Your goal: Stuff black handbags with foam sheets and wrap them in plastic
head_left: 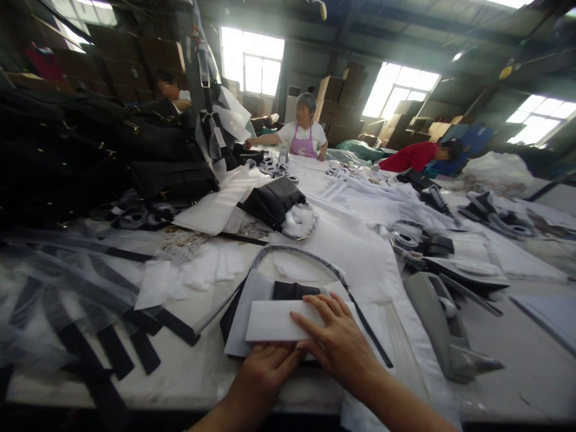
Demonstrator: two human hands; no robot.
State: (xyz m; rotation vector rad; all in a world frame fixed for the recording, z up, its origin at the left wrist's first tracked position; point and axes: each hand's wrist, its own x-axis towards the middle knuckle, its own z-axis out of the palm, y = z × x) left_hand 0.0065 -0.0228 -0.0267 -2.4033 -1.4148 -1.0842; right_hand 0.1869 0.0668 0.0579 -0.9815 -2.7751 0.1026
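A dark handbag (228, 312) lies on the table in front of me, with white foam sheeting (238, 333) over its face. Its wrapped handle (299, 248) arches away from me, and a dark strap (371, 336) trails off to the right. Across the bag lies a folded white foam sheet (272, 321), beside a black band (283, 291). My left hand (265, 372) holds the near edge of this sheet, its fingertips partly hidden under it. My right hand (339, 333) rests on the sheet's right end, fingers spread and flat.
Plastic-wrapped straps (108, 342) spread over the left side, below piled black bags (90, 150). Another black bag (276, 201) sits beyond mine. A grey tape dispenser (443, 324) stands to the right. Across the table are a person in a purple apron (302, 141) and one in red (411, 157).
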